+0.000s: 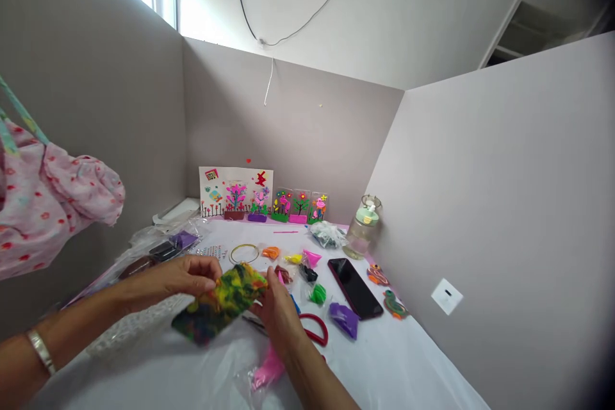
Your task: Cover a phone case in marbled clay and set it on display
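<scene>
In my head camera's view, my left hand point(180, 277) pinches the upper edge of a marbled sheet of modelling clay point(218, 304), while my right hand point(278, 314), fingers half curled, grips its other end, holding it over the white-covered desk point(423, 359). It looks soft, light and bendy, best supported along both edges.

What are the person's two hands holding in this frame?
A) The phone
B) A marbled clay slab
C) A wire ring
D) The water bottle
B. The left hand and right hand both hold the marbled clay slab at its edges, while the phone lies apart on the table.
</scene>
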Motion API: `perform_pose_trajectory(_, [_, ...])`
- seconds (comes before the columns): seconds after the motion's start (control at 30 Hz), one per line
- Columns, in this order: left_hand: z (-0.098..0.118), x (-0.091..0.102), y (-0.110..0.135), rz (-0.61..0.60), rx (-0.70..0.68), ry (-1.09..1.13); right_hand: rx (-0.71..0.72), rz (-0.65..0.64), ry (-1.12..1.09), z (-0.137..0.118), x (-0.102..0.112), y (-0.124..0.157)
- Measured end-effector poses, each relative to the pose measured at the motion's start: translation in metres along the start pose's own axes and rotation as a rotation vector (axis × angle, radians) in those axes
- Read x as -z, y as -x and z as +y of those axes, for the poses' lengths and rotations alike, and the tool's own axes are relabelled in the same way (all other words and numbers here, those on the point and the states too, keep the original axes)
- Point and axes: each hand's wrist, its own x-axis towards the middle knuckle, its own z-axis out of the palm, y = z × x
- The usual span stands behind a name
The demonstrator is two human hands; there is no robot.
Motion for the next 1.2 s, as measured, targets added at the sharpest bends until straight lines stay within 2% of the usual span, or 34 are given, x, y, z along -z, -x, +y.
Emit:
perform_pose_trajectory(0.07, [0.007,0.004,-0.001,0.15,-0.109,-0.08,-0.003,0.022,-0.036,-0.003,0.003,-0.003])
perform_pose_trajectory(0.13, [0.01,0.005,0.001,0.344,-0.323,-0.31,-0.018,0.02,-0.049,-0.006,0.007,-0.005])
perform_pose_trajectory(0.2, [0.008,0.002,0.007,0.45,-0.54,-0.545,-0.026,0.008,-0.048,-0.007,0.009,-0.005])
perform_pose_trajectory(0.3, [-0.003,-0.008,0.016,0.464,-0.698,-0.656,-0.035,0.014,-0.054,-0.005,0.009,-0.006])
perform_pose_trajectory(0.43, [-0.019,-0.02,0.021,0.386,-0.776,-0.69,-0.065,0.052,-0.066,0.001,0.009,-0.011])
perform_pose_trajectory(0.6, [-0.034,-0.027,0.021,0.356,-0.704,-0.605,-0.069,0.003,-0.042,0.005,0.012,-0.013])
perform_pose_trajectory(0.77, [-0.036,-0.017,0.008,0.357,-0.584,-0.498,-0.08,-0.055,-0.021,0.002,0.011,-0.011])
perform_pose_trajectory(0.83, [-0.032,-0.007,-0.002,0.468,-0.444,-0.321,-0.106,-0.061,-0.01,0.001,0.011,-0.01])
perform_pose_trajectory(0.87, [-0.029,-0.001,-0.009,0.534,-0.352,-0.192,-0.117,-0.061,-0.007,0.001,0.011,-0.01])
perform_pose_trajectory(0.9, [-0.027,0.006,-0.016,0.577,-0.317,-0.134,-0.126,-0.059,-0.005,0.001,0.011,-0.01])
perform_pose_trajectory(1.0, [-0.025,0.035,-0.04,0.658,-0.274,-0.017,-0.12,-0.057,-0.008,0.003,0.012,-0.01])
perform_pose_trajectory(1.2, [-0.013,0.108,-0.1,0.855,-0.2,0.145,-0.108,-0.078,-0.033,0.012,0.015,-0.011])
